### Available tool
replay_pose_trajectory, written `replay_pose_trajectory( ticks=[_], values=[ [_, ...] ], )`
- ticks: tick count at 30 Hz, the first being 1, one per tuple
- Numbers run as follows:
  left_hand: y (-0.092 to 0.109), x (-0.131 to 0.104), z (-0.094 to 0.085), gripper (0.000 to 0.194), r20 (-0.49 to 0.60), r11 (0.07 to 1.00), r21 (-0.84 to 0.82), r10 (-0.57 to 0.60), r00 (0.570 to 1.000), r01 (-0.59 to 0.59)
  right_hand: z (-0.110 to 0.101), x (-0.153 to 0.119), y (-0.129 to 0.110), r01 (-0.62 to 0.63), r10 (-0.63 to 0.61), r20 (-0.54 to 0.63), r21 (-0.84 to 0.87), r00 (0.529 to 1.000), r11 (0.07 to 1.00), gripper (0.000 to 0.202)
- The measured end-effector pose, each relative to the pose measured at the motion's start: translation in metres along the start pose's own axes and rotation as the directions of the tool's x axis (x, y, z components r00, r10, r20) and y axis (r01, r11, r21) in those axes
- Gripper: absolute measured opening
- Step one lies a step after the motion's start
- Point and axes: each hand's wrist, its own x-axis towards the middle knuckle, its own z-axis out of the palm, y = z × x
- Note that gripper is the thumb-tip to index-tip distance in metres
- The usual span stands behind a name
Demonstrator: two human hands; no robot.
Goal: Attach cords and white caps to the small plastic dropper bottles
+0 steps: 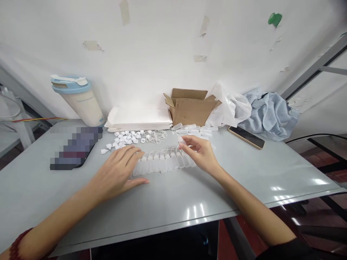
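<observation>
A row of several translucent bottles with thin white loops at their tops lies on the grey table. My left hand rests at the row's left end, thumb and fingers apart, holding nothing. At the right end, my right hand pinches a small whitish piece between thumb and forefinger; its exact shape is too small to tell. Behind the row are small white caps and a heap of white loops. Loose clear bottles lie farther right.
Along the wall stand a blue-lidded cup, a stack of white sheets, an open cardboard box, a plastic bag and a blue cloth. A phone lies right; a blurred dark item lies left.
</observation>
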Motion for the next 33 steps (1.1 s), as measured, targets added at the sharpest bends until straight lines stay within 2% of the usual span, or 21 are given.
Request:
replay_pose_trajectory(
  ticks=[4, 11, 15, 20, 22, 25, 29, 33],
  values=[
    [-0.017, -0.016, 0.000, 0.073, -0.007, 0.998, 0.037, -0.050, 0.999, 0.050, 0.002, -0.001, -0.001, -0.001, 0.000, 0.015, 0.028, 1.000, 1.000, 0.026],
    [-0.027, -0.015, 0.009, 0.079, 0.040, 0.994, -0.033, -0.101, 0.994, 0.102, 0.007, -0.003, -0.004, -0.129, 0.117, 0.077, 0.192, 0.990, 0.973, 0.028],
    [-0.035, -0.018, 0.012, 0.082, 0.052, 0.994, -0.072, -0.081, 0.995, 0.085, 0.007, -0.004, -0.006, -0.181, 0.166, 0.085, 0.221, 0.982, 0.958, 0.031],
    [-0.044, -0.019, 0.014, 0.086, 0.038, 0.996, -0.075, -0.040, 0.998, 0.042, 0.007, -0.004, -0.005, -0.175, 0.160, 0.077, 0.261, 0.984, 0.950, 0.031],
    [-0.038, -0.014, 0.012, 0.087, -0.013, 0.997, -0.077, -0.018, 1.000, 0.017, 0.006, -0.003, -0.005, -0.173, 0.159, 0.072, 0.270, 0.985, 0.947, 0.031],
    [-0.016, -0.001, 0.011, 0.083, -0.087, 0.997, -0.054, 0.042, 0.995, -0.047, 0.006, -0.004, -0.006, -0.169, 0.156, 0.070, 0.280, 0.985, 0.945, 0.029],
    [0.018, 0.022, 0.017, 0.078, -0.070, 0.995, 0.037, 0.092, 0.993, -0.089, 0.006, -0.005, -0.007, -0.176, 0.161, 0.075, 0.283, 0.984, 0.943, 0.031],
    [0.029, 0.036, 0.027, 0.070, -0.037, 0.989, 0.119, 0.095, 0.995, -0.090, 0.006, -0.005, -0.008, -0.189, 0.166, 0.103, 0.281, 0.981, 0.941, 0.031]
  ],
)
